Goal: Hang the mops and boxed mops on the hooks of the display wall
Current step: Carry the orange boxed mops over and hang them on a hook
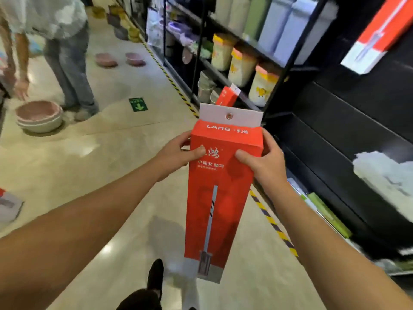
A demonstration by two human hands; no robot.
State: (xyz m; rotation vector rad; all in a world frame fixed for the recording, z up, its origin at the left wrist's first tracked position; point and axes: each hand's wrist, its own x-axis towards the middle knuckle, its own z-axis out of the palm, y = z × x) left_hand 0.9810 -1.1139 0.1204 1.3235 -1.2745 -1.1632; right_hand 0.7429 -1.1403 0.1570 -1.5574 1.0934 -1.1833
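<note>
Both hands, left hand (176,154) and right hand (266,158), grip the upright boxed mop (220,198) above the floor (125,175). Right: black display wall (348,135), apparently bearing another red box (377,32). Beyond: stacked basins (39,116).

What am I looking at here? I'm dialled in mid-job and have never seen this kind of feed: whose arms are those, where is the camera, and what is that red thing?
There is no machine. The single picture comes from a wide-angle camera worn on a person's head, looking forward and down, so the two bare arms are the wearer's own. The left hand and the right hand both have a grip on the upper part of a tall red mop box, one on each side, thumbs on its front. The box has a white hang tab with a metal eyelet on top, not yet on a hook. To the right is the black display wall, where another red box already sits higher up and a fluffy white mop head shows lower down. On the floor to the left are stacked basins, beside another person who is bending down.
</note>
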